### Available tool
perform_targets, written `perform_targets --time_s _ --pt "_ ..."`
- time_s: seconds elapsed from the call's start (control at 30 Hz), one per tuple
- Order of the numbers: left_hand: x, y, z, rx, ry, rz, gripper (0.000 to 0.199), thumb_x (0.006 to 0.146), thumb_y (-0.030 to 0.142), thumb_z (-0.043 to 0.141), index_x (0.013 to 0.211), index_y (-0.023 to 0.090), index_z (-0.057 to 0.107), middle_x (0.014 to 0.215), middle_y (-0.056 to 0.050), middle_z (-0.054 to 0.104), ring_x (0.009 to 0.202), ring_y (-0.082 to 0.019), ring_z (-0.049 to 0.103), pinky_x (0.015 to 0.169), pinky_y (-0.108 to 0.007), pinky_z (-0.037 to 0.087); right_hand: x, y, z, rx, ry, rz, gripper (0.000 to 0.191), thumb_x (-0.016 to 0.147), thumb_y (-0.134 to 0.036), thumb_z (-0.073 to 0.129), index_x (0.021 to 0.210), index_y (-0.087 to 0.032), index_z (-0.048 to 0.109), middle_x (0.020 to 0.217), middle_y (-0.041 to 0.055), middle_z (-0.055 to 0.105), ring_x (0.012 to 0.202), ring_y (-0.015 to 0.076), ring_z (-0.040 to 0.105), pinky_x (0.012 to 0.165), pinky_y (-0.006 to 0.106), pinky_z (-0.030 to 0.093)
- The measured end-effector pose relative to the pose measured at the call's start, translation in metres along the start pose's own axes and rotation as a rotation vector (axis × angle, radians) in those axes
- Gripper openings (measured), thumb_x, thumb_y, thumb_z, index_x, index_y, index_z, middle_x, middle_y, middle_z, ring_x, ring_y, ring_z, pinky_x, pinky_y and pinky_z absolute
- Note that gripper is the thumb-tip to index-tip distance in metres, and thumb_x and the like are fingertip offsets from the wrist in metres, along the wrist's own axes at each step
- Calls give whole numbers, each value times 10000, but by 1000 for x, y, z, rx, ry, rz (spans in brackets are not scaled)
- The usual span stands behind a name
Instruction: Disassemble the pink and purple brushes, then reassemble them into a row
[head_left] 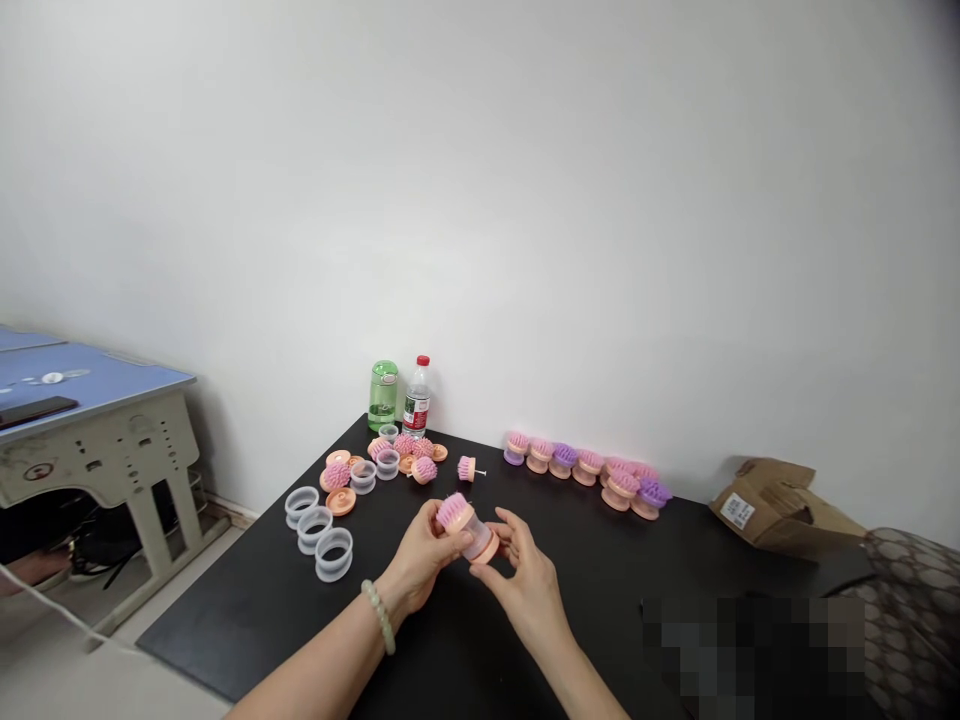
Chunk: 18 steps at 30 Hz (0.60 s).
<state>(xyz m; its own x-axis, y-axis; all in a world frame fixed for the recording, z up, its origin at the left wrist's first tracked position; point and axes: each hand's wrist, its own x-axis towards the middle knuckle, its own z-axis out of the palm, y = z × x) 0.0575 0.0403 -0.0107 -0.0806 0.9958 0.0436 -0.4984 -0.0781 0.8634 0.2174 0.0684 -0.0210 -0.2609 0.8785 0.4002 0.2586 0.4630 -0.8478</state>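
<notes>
Above the black table, my left hand (421, 555) grips a scrub brush (475, 538) by its pink-bristled head, and a beaded bracelet circles that wrist. The brush is tilted, with a translucent middle and a peach-coloured base. Fingers and thumb of my right hand (529, 580) are closed around this base. Behind my hands lies a loose pink bristle head (466, 468) with a thin stem pointing right. To the left stand three translucent plastic rings (334, 555) in a slanting row. Beyond them are several more bristle heads (424, 470), rings (364, 477) and peach discs (341, 501).
A row of assembled pink and purple brushes (589, 467) lines the wall side of the black table (247, 610). A green bottle (383, 395) and a red-capped water bottle (417, 400) stand at the back corner. An opened cardboard box (780, 505) is at right; a blue desk (97, 385) is left.
</notes>
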Motion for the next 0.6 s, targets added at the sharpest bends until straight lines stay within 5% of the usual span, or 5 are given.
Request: perform_targets --time_s 0.27,0.6 --pt "-3 0 4 -37 28 -41 599 527 339 944 962 148 579 931 -62 674 851 -191 653 777 -317 515 -3 -7 1 -44 57 11 377 681 -185 761 1029 -224 621 964 36 753 827 234 721 812 390 596" --pt "-4 -2 7 -247 -68 -170 428 611 354 915 849 111 655 754 -32 669 664 -107 623 670 -217 478 -12 -4 5 -423 210 -716 364 913 -106 577 1265 -200 578 1264 152 624 1107 274 634 912 441 579"
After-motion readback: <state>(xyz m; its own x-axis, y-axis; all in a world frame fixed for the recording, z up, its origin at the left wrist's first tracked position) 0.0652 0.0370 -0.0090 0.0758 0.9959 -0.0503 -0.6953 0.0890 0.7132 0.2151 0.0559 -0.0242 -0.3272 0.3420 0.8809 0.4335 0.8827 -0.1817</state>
